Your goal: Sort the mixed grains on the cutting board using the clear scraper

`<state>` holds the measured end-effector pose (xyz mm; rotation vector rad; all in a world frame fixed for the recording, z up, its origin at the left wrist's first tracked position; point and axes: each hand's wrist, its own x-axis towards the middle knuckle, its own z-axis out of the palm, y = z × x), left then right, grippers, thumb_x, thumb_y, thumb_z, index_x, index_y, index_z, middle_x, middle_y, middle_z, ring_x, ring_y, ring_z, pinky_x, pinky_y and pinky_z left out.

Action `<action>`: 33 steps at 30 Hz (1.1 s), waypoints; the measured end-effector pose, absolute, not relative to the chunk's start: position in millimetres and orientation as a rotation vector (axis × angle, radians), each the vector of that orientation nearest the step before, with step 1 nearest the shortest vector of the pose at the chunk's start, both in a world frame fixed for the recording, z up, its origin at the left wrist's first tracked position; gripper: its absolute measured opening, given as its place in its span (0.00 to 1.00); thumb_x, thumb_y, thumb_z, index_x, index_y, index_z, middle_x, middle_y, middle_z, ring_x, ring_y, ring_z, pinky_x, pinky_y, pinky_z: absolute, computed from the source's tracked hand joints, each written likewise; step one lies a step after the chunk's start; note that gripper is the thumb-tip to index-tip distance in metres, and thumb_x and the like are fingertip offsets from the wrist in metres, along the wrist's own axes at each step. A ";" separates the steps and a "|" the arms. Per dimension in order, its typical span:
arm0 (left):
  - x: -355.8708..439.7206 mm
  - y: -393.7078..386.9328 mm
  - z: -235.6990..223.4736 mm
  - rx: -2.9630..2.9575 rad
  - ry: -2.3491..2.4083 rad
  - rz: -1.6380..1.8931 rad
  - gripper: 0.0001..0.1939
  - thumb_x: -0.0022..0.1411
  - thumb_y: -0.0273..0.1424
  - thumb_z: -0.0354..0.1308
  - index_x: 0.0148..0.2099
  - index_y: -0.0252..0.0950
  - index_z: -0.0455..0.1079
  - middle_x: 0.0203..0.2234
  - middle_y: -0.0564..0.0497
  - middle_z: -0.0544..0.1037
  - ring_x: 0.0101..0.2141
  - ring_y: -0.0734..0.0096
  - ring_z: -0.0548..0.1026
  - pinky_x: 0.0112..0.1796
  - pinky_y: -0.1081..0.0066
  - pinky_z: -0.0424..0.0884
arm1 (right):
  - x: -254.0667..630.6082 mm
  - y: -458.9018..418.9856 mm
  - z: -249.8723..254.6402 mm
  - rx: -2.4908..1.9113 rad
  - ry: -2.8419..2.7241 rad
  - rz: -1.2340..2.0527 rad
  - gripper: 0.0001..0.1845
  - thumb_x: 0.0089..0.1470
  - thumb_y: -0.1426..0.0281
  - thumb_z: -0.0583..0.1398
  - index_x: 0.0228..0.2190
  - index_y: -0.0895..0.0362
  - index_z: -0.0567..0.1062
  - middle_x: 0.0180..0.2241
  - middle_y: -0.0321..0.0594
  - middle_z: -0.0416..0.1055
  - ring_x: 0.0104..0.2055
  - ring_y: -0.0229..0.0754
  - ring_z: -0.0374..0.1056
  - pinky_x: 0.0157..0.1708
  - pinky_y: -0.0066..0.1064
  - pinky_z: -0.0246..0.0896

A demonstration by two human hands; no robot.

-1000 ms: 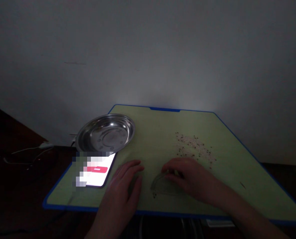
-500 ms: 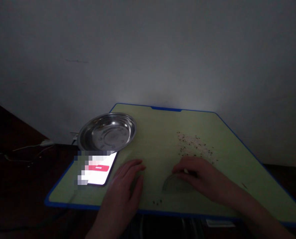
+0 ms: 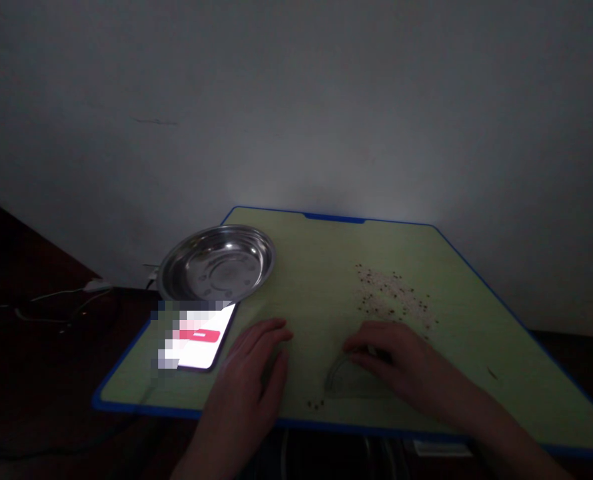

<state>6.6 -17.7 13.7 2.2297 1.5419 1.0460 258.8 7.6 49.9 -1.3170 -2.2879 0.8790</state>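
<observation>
My right hand (image 3: 394, 350) pinches the curved edge of a clear half-round protractor (image 3: 349, 380), its straight side towards me. Part of the protractor is hidden under the hand. Just beyond the hand lies a spread of pale grains mixed with dark beans (image 3: 391, 293). A few more dark beans (image 3: 316, 404) sit apart by the table's front edge, left of the protractor. My left hand (image 3: 256, 363) rests on the table with fingers stretched and slightly curved, holding nothing, between the phone and the protractor.
At the left, a steel basin (image 3: 216, 263) reaches over the table's edge. In front of it a phone (image 3: 201, 340) glows. The green table (image 3: 306, 253) has a blue rim and backs onto a grey wall. White cables (image 3: 94, 287) trail at far left.
My right hand and the protractor have shifted slightly towards me, away from the grains. My left hand stays about where it was.
</observation>
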 end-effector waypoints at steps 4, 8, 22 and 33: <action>6.6 -16.9 13.9 2.231 1.544 1.037 0.12 0.67 0.31 0.50 0.50 0.43 0.70 0.50 0.47 0.78 0.50 0.58 0.77 0.48 0.51 0.76 | 257.3 9.9 52.7 -1.322 -2.279 0.885 0.09 0.60 0.75 0.60 0.37 0.53 0.80 0.35 0.36 0.78 0.38 0.40 0.72 0.40 0.32 0.63; 6.5 -17.1 14.6 2.237 1.539 1.029 0.12 0.67 0.31 0.50 0.50 0.43 0.70 0.50 0.47 0.77 0.50 0.58 0.76 0.48 0.51 0.76 | 259.3 8.4 54.5 -1.320 -2.287 0.886 0.09 0.61 0.75 0.59 0.38 0.53 0.80 0.35 0.36 0.78 0.38 0.40 0.73 0.40 0.32 0.63; 5.8 -18.4 14.0 2.231 1.540 1.017 0.11 0.68 0.31 0.50 0.50 0.44 0.70 0.50 0.47 0.77 0.50 0.58 0.76 0.47 0.49 0.76 | 258.9 6.9 49.0 -1.264 -2.299 0.892 0.09 0.61 0.75 0.60 0.37 0.52 0.80 0.34 0.35 0.77 0.37 0.38 0.72 0.38 0.30 0.63; 6.3 -17.9 16.5 2.206 1.550 1.021 0.12 0.67 0.31 0.50 0.49 0.43 0.71 0.50 0.46 0.78 0.50 0.57 0.77 0.48 0.50 0.75 | 244.5 6.0 50.8 -1.260 -2.318 0.852 0.10 0.60 0.76 0.59 0.37 0.53 0.80 0.34 0.36 0.78 0.36 0.40 0.73 0.39 0.31 0.64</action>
